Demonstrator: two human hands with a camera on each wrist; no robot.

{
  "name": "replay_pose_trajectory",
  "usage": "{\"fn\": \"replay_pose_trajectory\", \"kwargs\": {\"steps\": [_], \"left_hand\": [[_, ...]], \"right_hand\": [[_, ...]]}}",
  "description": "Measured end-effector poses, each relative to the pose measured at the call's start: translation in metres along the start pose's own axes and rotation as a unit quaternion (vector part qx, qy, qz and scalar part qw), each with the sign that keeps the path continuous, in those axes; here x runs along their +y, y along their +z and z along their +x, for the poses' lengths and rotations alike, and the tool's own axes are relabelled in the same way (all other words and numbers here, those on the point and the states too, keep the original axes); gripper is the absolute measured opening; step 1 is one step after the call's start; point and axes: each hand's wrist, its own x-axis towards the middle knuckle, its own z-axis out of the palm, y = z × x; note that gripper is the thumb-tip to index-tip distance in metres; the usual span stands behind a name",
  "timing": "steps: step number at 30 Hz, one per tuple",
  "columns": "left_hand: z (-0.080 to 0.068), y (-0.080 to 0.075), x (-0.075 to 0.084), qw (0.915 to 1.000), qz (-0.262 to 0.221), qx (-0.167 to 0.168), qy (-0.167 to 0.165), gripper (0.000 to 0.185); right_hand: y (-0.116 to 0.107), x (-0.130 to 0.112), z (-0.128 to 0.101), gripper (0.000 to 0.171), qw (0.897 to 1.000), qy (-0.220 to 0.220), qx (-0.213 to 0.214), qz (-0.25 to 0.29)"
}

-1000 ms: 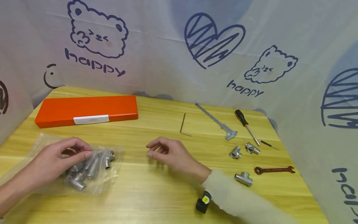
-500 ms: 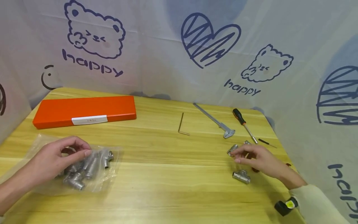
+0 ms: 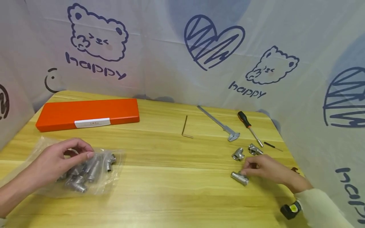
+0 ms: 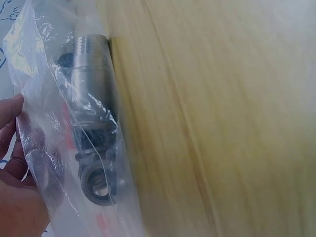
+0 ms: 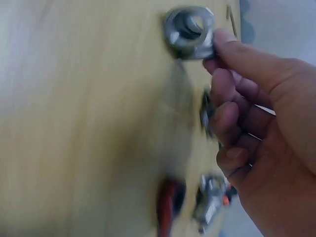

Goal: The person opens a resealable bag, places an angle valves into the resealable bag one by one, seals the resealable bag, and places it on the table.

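A clear plastic bag with several metal pipe fittings in it lies at the left of the table. My left hand is over the bag, thumb and forefinger pinching its plastic; in the left wrist view the fingertips are at the film's edge. On the right side, my right hand pinches one end of a metal tee pipe fitting between thumb and forefinger. The right wrist view shows the fitting's round opening facing the camera. Two more tee fittings lie just beyond this hand.
An orange case with a white label sits at the back left. Farther right lie a hex key, a caliper, a screwdriver and a thin black-handled tool. A red wrench is mostly hidden behind the right hand.
My right hand has swung from the table's middle to the right side and taken hold of the nearest tee fitting, shifting it slightly left. My left hand stays at the bag.
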Motion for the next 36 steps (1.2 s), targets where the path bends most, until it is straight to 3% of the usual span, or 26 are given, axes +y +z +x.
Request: {"fn": "replay_pose_trajectory", "kwargs": {"steps": [8,16,21,28,36], "left_hand": [[0.0,0.001,0.001,0.9999,-0.003,-0.006,-0.011,0.011],[0.001,-0.001,0.0,0.9998,-0.002,-0.012,-0.016,0.013],[0.001,-0.001,-0.002,0.9998,-0.007,-0.012,-0.012,0.012],[0.001,0.003,-0.004,0.9996,-0.015,-0.015,-0.017,0.014],[0.0,0.0,-0.005,0.9997,-0.016,-0.012,-0.014,0.012]], "right_hand": [[0.022,-0.023,0.017,0.02,0.999,-0.012,0.036,-0.017],[0.024,-0.022,0.017,0.026,0.998,-0.024,-0.021,0.046],[0.035,-0.039,0.039,0.023,0.998,-0.055,-0.029,0.032],[0.059,-0.102,0.103,0.025,0.993,-0.113,-0.008,0.016],[0.113,-0.191,0.181,0.027,0.984,-0.152,0.007,0.096]]}}
